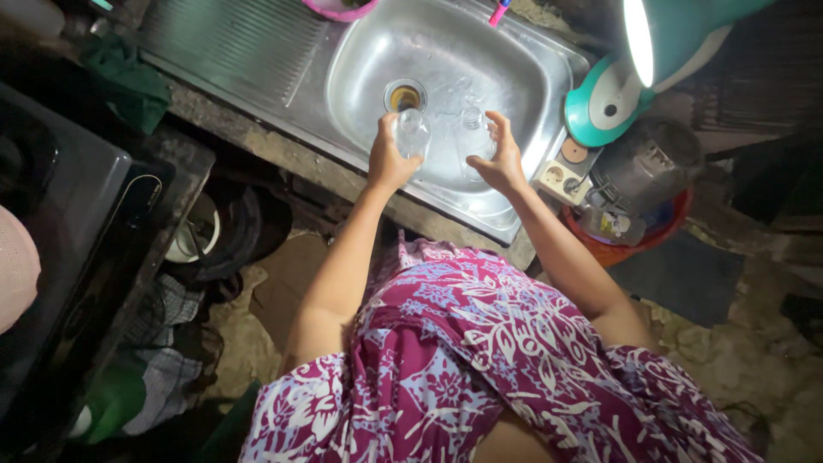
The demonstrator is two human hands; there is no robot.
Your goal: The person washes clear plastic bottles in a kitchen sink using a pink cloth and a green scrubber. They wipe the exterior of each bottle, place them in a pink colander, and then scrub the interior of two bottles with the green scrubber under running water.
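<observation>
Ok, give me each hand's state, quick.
Left hand: closed around a clear glass over the sink.
Right hand: holding a second clear glass.

Two clear glasses (413,130) (474,137), one steel sink (360,51), one teal lamp (651,60), one red basin (626,250), one pink bowl (339,10).

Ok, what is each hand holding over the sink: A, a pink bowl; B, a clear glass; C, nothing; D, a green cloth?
B: the left hand grips a clear glass and the right hand grips another clear glass, both above the steel sink.
</observation>
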